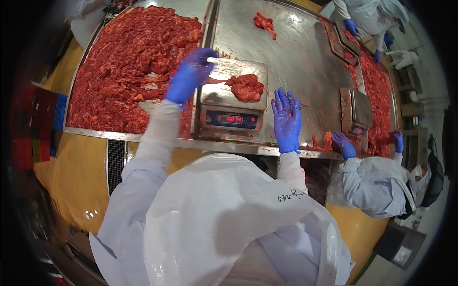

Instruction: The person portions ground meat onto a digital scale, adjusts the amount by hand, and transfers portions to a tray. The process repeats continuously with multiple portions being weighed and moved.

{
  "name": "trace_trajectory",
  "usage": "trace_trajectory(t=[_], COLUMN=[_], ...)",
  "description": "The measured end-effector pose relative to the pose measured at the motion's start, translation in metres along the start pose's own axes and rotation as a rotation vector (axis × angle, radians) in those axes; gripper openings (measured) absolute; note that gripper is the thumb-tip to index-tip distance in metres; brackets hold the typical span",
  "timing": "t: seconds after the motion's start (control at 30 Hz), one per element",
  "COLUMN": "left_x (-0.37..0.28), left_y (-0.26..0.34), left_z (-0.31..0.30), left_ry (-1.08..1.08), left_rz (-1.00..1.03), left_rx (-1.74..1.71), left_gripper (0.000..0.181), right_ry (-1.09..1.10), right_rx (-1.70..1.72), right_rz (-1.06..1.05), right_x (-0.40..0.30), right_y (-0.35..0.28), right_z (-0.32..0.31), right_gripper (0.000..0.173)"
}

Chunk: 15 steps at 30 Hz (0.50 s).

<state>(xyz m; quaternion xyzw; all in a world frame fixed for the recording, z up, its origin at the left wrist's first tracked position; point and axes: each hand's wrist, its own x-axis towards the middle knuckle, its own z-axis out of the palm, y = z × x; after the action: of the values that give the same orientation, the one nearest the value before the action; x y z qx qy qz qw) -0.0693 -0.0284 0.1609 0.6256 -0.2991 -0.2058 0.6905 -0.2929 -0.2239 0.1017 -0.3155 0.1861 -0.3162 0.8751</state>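
Note:
My left hand [189,75], in a blue glove and blurred, is over the left edge of a steel-topped bench scale [218,96]. Its fingers are apart and no held thing shows. A lump of raw red meat [247,87] lies on the scale pan, a thin strip of it trailing left towards that hand. The scale's display [230,118] is lit with red digits. Right of the scale, my gloved right hand [287,116] is palm up with its fingers extended. Something small and thin shows by its thumb and fingertips, too small to name.
Left of a metal divider [211,25] spreads a large heap of raw meat [132,68]. Another piece [264,25] lies on the steel table [243,46]. Two more scales [361,107] [336,43] stand to the right, by a second meat heap [377,93]. Co-workers' gloved hands [343,144] [351,27] are there.

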Motion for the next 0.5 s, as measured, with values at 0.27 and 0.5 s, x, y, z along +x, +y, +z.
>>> trace_trajectory(t=[0.27,0.5], left_x=[-0.059,0.004], left_y=[-0.147,-0.102], left_z=[-0.032,0.042], left_ry=[0.197,-0.195], left_rz=[-0.102,0.026], left_rx=[1.221,0.354], left_gripper=[0.074,0.042], right_ry=[0.077,-0.030], right_rx=[-0.339,-0.500], right_rz=[0.137,0.345], right_x=[0.000,0.070], right_y=[0.009,0.045], right_z=[-0.024,0.054], right_gripper=[0.051,0.060])
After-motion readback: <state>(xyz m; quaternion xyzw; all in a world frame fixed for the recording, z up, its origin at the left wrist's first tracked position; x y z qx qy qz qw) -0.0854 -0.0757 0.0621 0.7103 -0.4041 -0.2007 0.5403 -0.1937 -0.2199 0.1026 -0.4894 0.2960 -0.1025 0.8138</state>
